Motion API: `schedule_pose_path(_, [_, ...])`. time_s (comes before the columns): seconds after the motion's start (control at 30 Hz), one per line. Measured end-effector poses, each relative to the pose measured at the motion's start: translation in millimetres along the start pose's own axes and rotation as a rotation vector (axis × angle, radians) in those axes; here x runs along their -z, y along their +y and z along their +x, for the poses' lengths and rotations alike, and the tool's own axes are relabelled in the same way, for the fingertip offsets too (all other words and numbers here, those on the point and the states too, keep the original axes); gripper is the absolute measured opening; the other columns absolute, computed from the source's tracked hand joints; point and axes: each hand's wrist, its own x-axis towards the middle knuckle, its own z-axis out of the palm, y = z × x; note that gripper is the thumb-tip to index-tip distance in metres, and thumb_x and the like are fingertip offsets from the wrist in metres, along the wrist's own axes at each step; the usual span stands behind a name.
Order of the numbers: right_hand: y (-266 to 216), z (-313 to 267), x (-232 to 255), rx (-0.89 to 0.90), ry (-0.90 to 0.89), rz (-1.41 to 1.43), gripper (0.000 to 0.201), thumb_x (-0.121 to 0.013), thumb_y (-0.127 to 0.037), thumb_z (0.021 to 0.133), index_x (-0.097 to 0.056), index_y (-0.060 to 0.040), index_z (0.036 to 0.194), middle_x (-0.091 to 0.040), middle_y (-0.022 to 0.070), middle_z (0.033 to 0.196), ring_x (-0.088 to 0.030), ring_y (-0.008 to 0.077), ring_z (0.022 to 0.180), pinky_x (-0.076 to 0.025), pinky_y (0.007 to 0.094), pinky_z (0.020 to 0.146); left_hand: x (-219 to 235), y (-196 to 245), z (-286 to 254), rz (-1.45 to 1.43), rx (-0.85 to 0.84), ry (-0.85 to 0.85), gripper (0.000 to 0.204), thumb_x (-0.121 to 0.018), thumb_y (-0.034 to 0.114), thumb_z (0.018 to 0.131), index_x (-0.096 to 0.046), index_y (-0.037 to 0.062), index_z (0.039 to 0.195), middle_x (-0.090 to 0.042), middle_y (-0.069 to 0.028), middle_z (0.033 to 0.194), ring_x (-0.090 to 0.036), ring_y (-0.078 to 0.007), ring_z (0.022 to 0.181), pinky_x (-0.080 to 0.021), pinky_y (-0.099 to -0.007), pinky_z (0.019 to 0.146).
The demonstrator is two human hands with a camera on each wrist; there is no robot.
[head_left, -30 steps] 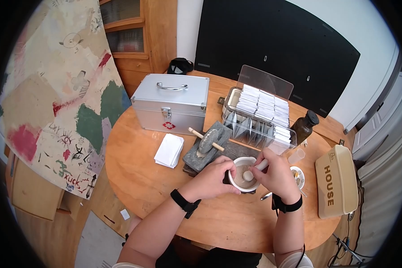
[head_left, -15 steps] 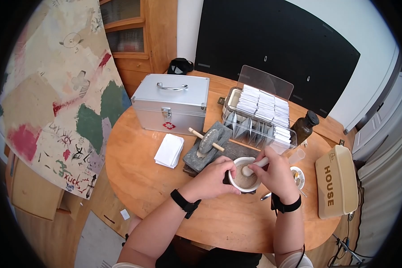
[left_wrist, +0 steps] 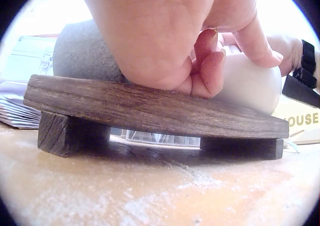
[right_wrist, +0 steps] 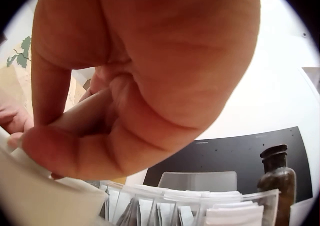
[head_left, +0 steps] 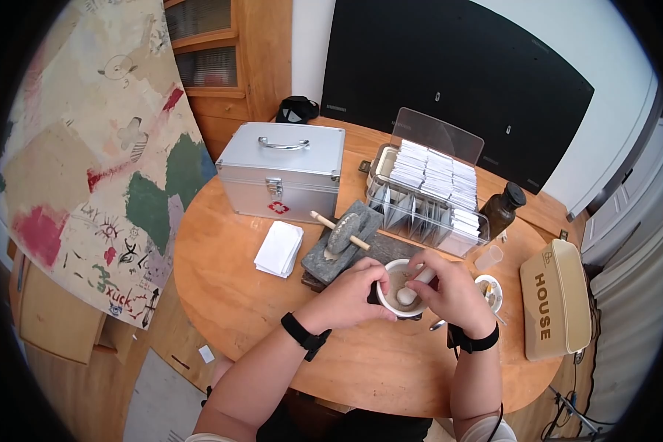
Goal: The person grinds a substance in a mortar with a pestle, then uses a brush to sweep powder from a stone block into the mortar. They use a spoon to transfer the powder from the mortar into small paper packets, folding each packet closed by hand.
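Note:
A white mortar [head_left: 382, 300] with greyish-brown powder [head_left: 399, 280] inside stands on a dark wooden stand [left_wrist: 150, 108]. My left hand [head_left: 353, 295] grips the mortar's left side, fingers curled against its outer wall and thumb at the rim. My right hand [head_left: 453, 291] pinches the white pestle [head_left: 424, 275], whose rounded head rests in the powder. In the right wrist view the fingers of my right hand [right_wrist: 145, 75] curl round the pestle's shaft [right_wrist: 85, 113]. A grey stone roller [head_left: 342, 233] with a wooden axle lies on a stone block [head_left: 319, 264] beside the mortar.
Behind are a silver case [head_left: 280, 173] and an organizer [head_left: 486, 230] full of white packets. A stack of papers [head_left: 278, 249] lies left. At right stand a brown bottle [head_left: 502, 210], a small cup [head_left: 489, 257], a small dish [head_left: 499, 298] and a beige box [head_left: 552, 302].
The pestle's head has moved around inside the mortar, lower now than half a second ago, and my right hand has shifted with it. My left hand has stayed on the mortar.

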Motion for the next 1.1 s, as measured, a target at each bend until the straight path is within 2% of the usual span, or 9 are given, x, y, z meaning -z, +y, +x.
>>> schedule_pose_path(0.17, [10,7,-15,0.151,0.191,-0.081,0.026,-0.077,-0.001,0.084,-0.070,-0.0067,0.108,-0.071,0.0171,0.081,-0.071,0.0352,0.071,-0.056,0.0379,0.064,-1,-3,1,-0.015,-0.019,0.007,0.047,-0.095,0.012,0.072,-0.057,0.0054,0.098,-0.049,-0.0050,0.116,-0.056,-0.0136,0.088,-0.052,-0.0294,0.076])
schedule_pose_path(0.23, [5,8,-16,0.188,0.154,-0.046,0.022,-0.077,-0.001,0.084,-0.070,-0.0059,0.104,-0.072,0.0165,0.082,-0.072,0.0340,0.071,-0.057,0.0371,0.064,-1,-2,1,-0.047,0.047,-0.004,0.048,-0.095,0.018,0.069,-0.058,0.0060,0.097,-0.056,-0.0092,0.113,-0.062,-0.0261,0.102,-0.052,-0.0351,0.089])
schedule_pose_path(0.3, [2,6,-13,0.225,0.116,-0.011,0.018,-0.078,-0.001,0.083,-0.071,-0.0052,0.100,-0.072,0.0160,0.082,-0.072,0.0327,0.071,-0.057,0.0364,0.064,-2,-5,1,-0.054,0.021,0.008,0.048,-0.095,0.018,0.069,-0.058,0.0060,0.097,-0.056,-0.0093,0.113,-0.062,-0.0263,0.102,-0.052,-0.0353,0.090])
schedule_pose_path(0.37, [4,2,-4,0.070,-0.031,0.067,0.014,-0.080,0.001,0.084,-0.072,-0.0021,0.094,-0.073,0.0110,0.084,-0.072,0.0191,0.070,-0.057,0.0293,0.063,-2,-5,1,-0.061,-0.004,0.019,0.048,-0.096,0.018,0.069,-0.058,0.0059,0.097,-0.056,-0.0095,0.113,-0.062,-0.0264,0.102,-0.052,-0.0356,0.090])
schedule_pose_path(0.47, [1,0,6,-0.053,-0.008,-0.052,0.015,-0.080,0.001,0.083,-0.072,-0.0025,0.096,-0.074,0.0105,0.085,-0.073,0.0182,0.072,-0.058,0.0299,0.065,0,2,0,-0.028,0.035,0.003,0.049,-0.096,0.018,0.069,-0.058,0.0059,0.097,-0.056,-0.0093,0.113,-0.062,-0.0265,0.102,-0.052,-0.0360,0.090])
schedule_pose_path(0.57, [8,2,-1,0.056,0.154,-0.091,0.019,-0.079,-0.001,0.084,-0.069,-0.0033,0.101,-0.074,0.0139,0.084,-0.073,0.0280,0.070,-0.058,0.0342,0.065,1,4,0,-0.008,0.048,0.005,0.049,-0.096,0.018,0.069,-0.058,0.0059,0.097,-0.056,-0.0088,0.113,-0.062,-0.0263,0.102,-0.052,-0.0357,0.090])
schedule_pose_path(0.77, [-5,4,-15,0.136,0.129,0.048,0.024,-0.079,-0.001,0.084,-0.066,-0.0037,0.104,-0.073,0.0129,0.079,-0.073,0.0288,0.070,-0.057,0.0352,0.065,1,4,1,-0.033,0.072,-0.015,0.049,-0.096,0.019,0.069,-0.058,0.0057,0.097,-0.056,-0.0084,0.113,-0.062,-0.0248,0.099,-0.053,-0.0347,0.086])
schedule_pose_path(1.0, [-3,1,2,-0.104,0.029,-0.089,0.022,-0.081,-0.004,0.084,-0.062,-0.0013,0.096,-0.073,0.0163,0.078,-0.073,0.0303,0.069,-0.056,0.0362,0.062,1,2,0,0.006,0.035,-0.001,0.049,-0.096,0.018,0.070,-0.057,0.0061,0.097,-0.053,-0.0067,0.114,-0.058,-0.0194,0.090,-0.051,-0.0323,0.078])
schedule_pose_path(1.1, [5,3,-8,-0.018,0.217,-0.119,0.022,-0.082,-0.005,0.083,-0.062,-0.0016,0.094,-0.072,0.0163,0.075,-0.072,0.0296,0.068,-0.055,0.0359,0.061,-1,-2,0,0.020,-0.025,0.019,0.049,-0.096,0.017,0.071,-0.057,0.0065,0.098,-0.051,-0.0045,0.115,-0.053,-0.0140,0.081,-0.049,-0.0296,0.071])
